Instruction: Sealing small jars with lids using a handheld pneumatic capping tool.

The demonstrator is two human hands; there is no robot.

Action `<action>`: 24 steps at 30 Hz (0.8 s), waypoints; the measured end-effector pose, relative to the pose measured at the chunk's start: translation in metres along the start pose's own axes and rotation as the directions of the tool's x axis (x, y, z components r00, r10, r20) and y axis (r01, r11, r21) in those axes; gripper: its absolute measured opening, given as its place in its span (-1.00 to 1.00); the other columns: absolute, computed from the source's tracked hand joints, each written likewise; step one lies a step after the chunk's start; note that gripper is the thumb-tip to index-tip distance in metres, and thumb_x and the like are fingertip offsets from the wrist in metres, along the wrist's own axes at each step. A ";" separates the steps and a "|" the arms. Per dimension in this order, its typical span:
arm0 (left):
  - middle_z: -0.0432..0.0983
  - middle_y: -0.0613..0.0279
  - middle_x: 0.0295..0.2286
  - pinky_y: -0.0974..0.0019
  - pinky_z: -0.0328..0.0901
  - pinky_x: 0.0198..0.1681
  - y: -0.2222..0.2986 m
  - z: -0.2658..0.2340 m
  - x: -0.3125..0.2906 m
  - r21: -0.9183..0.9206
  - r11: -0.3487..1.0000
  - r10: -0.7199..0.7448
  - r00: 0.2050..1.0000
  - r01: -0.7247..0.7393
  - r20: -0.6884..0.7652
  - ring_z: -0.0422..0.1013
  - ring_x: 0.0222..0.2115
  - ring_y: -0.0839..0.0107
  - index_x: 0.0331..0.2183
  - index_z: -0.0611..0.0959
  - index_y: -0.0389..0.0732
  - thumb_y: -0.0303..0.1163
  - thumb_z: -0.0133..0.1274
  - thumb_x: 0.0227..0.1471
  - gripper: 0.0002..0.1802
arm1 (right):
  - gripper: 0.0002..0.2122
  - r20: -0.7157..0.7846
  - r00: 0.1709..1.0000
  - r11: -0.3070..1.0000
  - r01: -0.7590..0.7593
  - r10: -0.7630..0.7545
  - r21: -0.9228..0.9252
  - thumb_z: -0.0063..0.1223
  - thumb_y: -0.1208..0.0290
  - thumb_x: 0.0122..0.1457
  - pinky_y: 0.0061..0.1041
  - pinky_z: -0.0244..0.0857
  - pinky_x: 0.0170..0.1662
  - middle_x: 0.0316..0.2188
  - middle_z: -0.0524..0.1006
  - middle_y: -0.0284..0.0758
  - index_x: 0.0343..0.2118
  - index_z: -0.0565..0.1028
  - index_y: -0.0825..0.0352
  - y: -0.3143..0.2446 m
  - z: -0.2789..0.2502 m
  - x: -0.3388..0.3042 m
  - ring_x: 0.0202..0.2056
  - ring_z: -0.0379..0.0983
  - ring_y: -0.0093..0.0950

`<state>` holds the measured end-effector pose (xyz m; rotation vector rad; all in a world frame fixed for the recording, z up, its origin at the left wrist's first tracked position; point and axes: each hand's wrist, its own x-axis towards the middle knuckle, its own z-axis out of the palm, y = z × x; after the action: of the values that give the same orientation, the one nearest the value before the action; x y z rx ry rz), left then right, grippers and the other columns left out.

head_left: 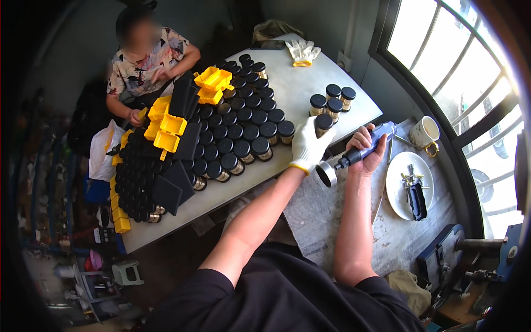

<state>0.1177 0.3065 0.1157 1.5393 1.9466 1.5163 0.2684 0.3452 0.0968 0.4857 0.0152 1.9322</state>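
Note:
My left hand [311, 145], in a white knit glove with a yellow cuff, closes around a small jar with a black lid [323, 123]. It is over the right edge of the pale table. My right hand [366, 149] is bare and wraps around a blue handheld tool that looks like a small heat gun [381, 131]. Its black collar carries a curved metal nozzle [326, 174], pointing left just below my left hand. Beyond the held jar, several black-lidded jars [333, 105] with gold-coloured sides stand together on the table.
Many more black-lidded jars [243, 131] fill the table's left half, with open yellow cases [168, 131] among them. A person [141, 66] sits across, holding something yellow. A spare glove [302, 52] lies farther back. Right are a mug [425, 131], a plate [395, 188] with metal parts, and a barred window.

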 end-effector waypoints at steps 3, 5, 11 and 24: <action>0.56 0.30 -0.46 0.39 0.40 -0.33 -0.012 -0.018 -0.019 -0.470 0.859 -0.131 0.975 0.203 0.181 0.47 -0.50 0.52 -0.28 0.58 -0.26 -0.24 0.30 -0.03 -0.64 | -0.63 0.069 0.996 0.999 -0.050 0.050 -0.004 0.12 0.17 0.23 -0.65 0.18 -0.49 -0.52 0.25 -0.40 -0.11 0.37 0.39 0.003 0.004 0.001 -0.55 0.22 -0.61; 0.51 0.39 -0.46 0.43 0.40 -0.38 -0.004 -0.046 -0.039 -0.633 0.738 -0.121 0.969 0.233 0.216 0.46 -0.50 0.55 -0.26 0.54 -0.21 -0.35 0.21 0.07 -0.77 | -0.64 0.109 0.991 0.997 -0.068 0.071 -0.030 0.09 0.16 0.24 -0.63 0.17 -0.47 -0.52 0.24 -0.41 -0.11 0.36 0.36 -0.002 0.000 0.000 -0.55 0.20 -0.61; 0.50 0.39 -0.49 0.53 0.30 -0.58 0.014 -0.126 -0.073 -0.314 0.807 -0.301 0.806 0.500 0.510 0.41 -0.56 0.66 -0.20 0.54 -0.20 -0.33 0.24 0.05 -0.71 | -0.68 -0.080 0.993 0.991 0.073 -0.082 -0.110 0.07 0.14 0.24 -0.59 0.18 -0.41 -0.52 0.24 -0.42 -0.18 0.36 0.30 -0.006 -0.009 0.008 -0.51 0.19 -0.60; 0.60 -0.09 -0.39 0.07 0.41 -0.26 0.019 -0.110 -0.060 0.177 0.984 -0.110 0.826 0.013 0.553 0.53 -0.32 -0.05 -0.31 0.63 -0.26 -0.10 0.31 -0.16 -0.54 | -0.72 -0.161 0.980 0.925 0.048 -0.117 -0.376 0.08 0.17 0.24 -0.56 0.26 -0.41 -0.53 0.32 -0.38 -0.21 0.38 0.29 0.001 -0.015 0.007 -0.50 0.27 -0.53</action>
<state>0.0771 0.1938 0.1557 1.7181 1.7676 0.7506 0.2606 0.3544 0.0855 0.0539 -0.2065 1.8338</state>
